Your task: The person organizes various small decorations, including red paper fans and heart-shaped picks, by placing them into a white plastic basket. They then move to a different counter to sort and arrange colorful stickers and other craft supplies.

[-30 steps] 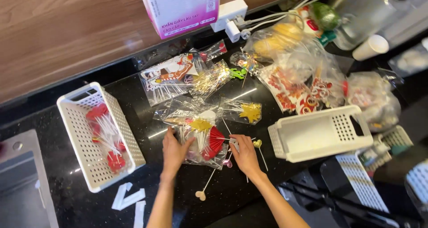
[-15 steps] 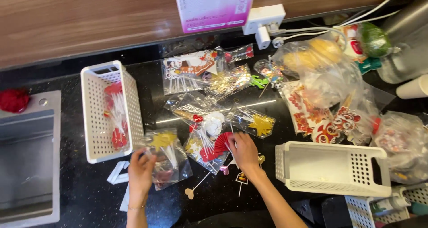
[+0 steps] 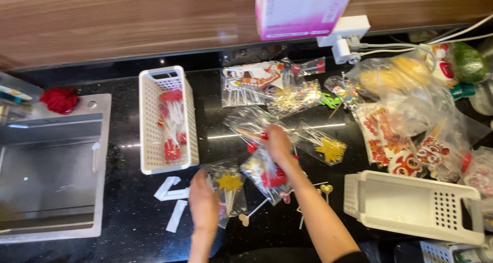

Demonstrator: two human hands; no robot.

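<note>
Black stone counter (image 3: pixel 118 211) under me, glossy, and both my hands are down among crinkly clear packets of party picks. My left hand (image 3: pixel 204 206) lies flat on the near edge of a cellophane bag with a gold star (image 3: pixel 229 183) inside, fingers spread over it, pressing rather than clenching; whether any finger curls under the bag I cannot tell. My right hand (image 3: pixel 279 144) reaches further out, knuckles up and blurred, fingers down on a clear packet with red pieces (image 3: pixel 267 175) that lies beneath my wrist, with another clear packet (image 3: pixel 250 123) just beyond the fingertips; the blur hides whether I am pinching it or only touching. Just right of that hand sits a second bag with a gold star (image 3: pixel 328 149). Loose picks (image 3: pixel 246 218) lie on the counter between my forearms, one with a small gold heart (image 3: pixel 326 189). Left of my hands stands a white slotted basket (image 3: pixel 149 134), lengthwise, holding red-and-white picks (image 3: pixel 172 124). White strips (image 3: pixel 172 196) lie near its close end. On the far left is a steel sink (image 3: pixel 46 191) with a red scrubber (image 3: pixel 60 99) at its corner. At my right, a second white basket (image 3: pixel 411 211) lies tipped on its side, with a heap of clear bags (image 3: pixel 405 119) behind it. A pink-and-white box (image 3: pixel 300 8) hangs at the wooden wall.
</note>
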